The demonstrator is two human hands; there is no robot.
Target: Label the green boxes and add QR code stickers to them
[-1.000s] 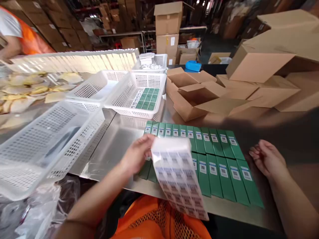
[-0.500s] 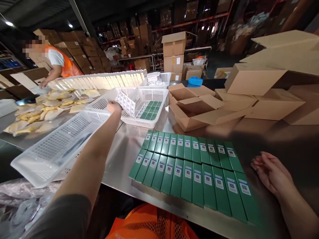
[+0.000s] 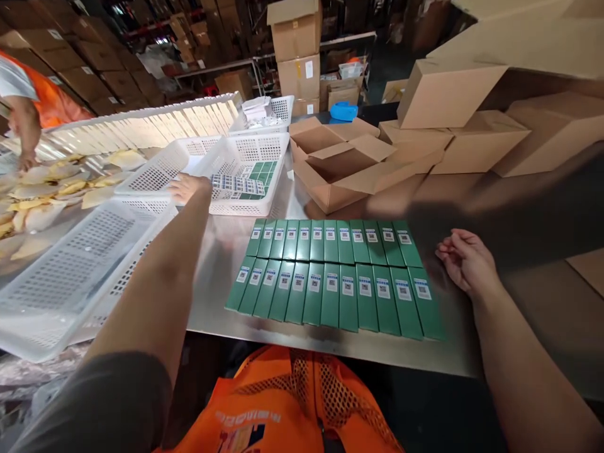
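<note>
My left hand (image 3: 189, 187) has its fingers stretched apart over the near rim of the white perforated baskets, holding nothing. Just right of it, a sheet of printed labels (image 3: 236, 184) lies in the white basket (image 3: 278, 157), over part of the green boxes (image 3: 264, 171) packed there. Two rows of slim green boxes (image 3: 323, 292) lie side by side on the steel table, each bearing a white and blue label with a square code. Beside their right end my right hand (image 3: 467, 261) hovers with fingers curled together; nothing shows in them.
Open cardboard cartons (image 3: 346, 170) stand behind the green boxes, with more cartons (image 3: 453, 94) to the right. A long white basket (image 3: 89, 251) is at left, near yellowish bagged items (image 3: 56, 189). A co-worker's arm (image 3: 26, 126) reaches in at far left. The table's front edge (image 3: 330, 346) runs before me.
My left hand has let go of the label sheet, which now lies in the basket on the green boxes. The view has tilted down and shifted right. My right hand stays curled beside the rows.
</note>
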